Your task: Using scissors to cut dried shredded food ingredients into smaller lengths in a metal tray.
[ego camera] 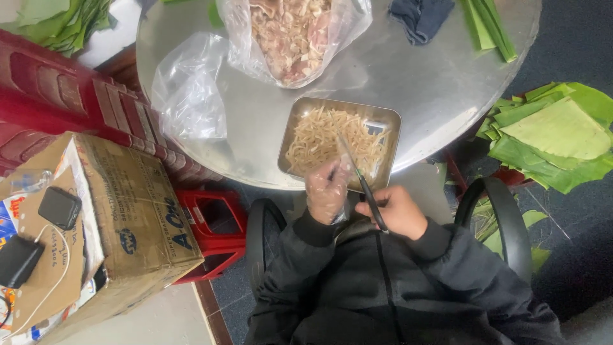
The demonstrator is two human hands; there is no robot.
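- The right hand (397, 209), bare, was closed around the handles of scissors (361, 181), blades pointing toward the tray.
- The left hand (326, 189), in a clear plastic glove, pinched a pale strip (333, 171) at the blades.
- A metal tray (389, 122) of pale strips sat at the round table's (421, 83) near edge.
- A clear bag of meat pieces (290, 35) lay toward the far edge.

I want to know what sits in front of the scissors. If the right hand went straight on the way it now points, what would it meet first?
The right hand holds scissors aimed up and left over the metal tray. Going on, it would probably meet the pale strips in that tray first, close beside the gloved left hand; depth is hard to judge.
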